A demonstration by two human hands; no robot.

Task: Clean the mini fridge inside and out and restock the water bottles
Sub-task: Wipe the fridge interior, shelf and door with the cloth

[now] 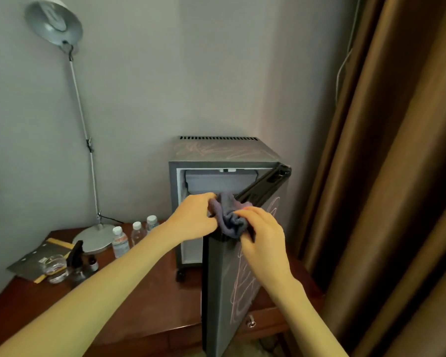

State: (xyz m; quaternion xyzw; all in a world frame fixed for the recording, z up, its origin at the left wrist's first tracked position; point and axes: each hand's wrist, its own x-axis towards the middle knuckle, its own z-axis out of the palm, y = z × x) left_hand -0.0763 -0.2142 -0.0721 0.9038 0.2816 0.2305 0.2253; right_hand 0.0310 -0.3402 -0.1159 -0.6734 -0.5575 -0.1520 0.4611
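Fridge door [223, 292] open, long axis upright, free edge pointing to 6 o'clock. Both forearms extended. Left hand [193, 215] and right hand [262, 237] each grasp the bunched cloth [229, 219], held between them on the door's top edge. Mini fridge [216, 153] beyond at 12 o'clock, with water bottles [120, 242] upright at its 9 o'clock.

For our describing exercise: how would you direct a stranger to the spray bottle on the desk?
On the wooden desk, left of the open mini fridge, find the round lamp base. Just in front of it stands the spray bottle; unlike the three white-capped water bottles, it has a black trigger head.
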